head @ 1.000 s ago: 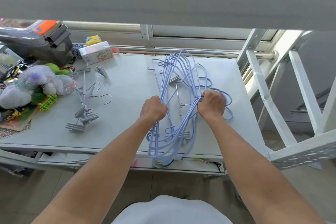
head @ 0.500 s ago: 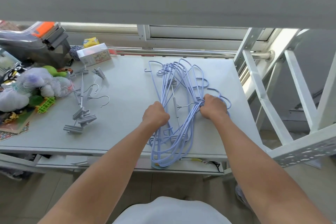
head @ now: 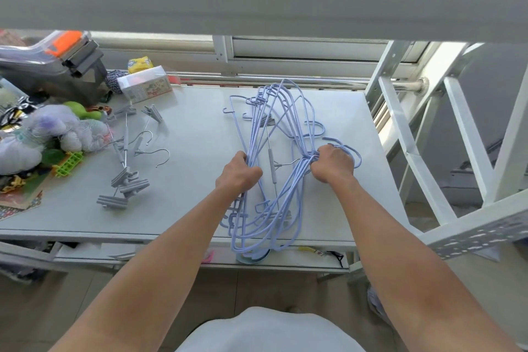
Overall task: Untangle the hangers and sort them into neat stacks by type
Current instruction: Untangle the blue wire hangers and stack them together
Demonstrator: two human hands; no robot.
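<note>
A tangled bundle of light blue wire hangers (head: pixel 283 111) lies lengthwise on the white table (head: pixel 194 134), its near end hanging over the front edge. My left hand (head: pixel 238 174) grips the bundle's straight bars on its left side. My right hand (head: pixel 333 164) grips the gathered necks and hooks on its right side. A grey clip hanger (head: pixel 271 163) with a metal hook lies caught inside the bundle between my hands. A separate pile of grey clip hangers (head: pixel 127 171) lies on the table to the left.
Soft toys (head: pixel 57 128), a green plastic piece (head: pixel 68 163) and papers crowd the table's left end. A grey and orange case (head: pixel 51 63) and a small box (head: pixel 145 84) stand at the back left. A white metal frame (head: pixel 423 157) rises right of the table.
Both hands and the blue bundle have shifted a little toward the near edge. My grip on the bundle is unchanged; the grey pile has not moved.
</note>
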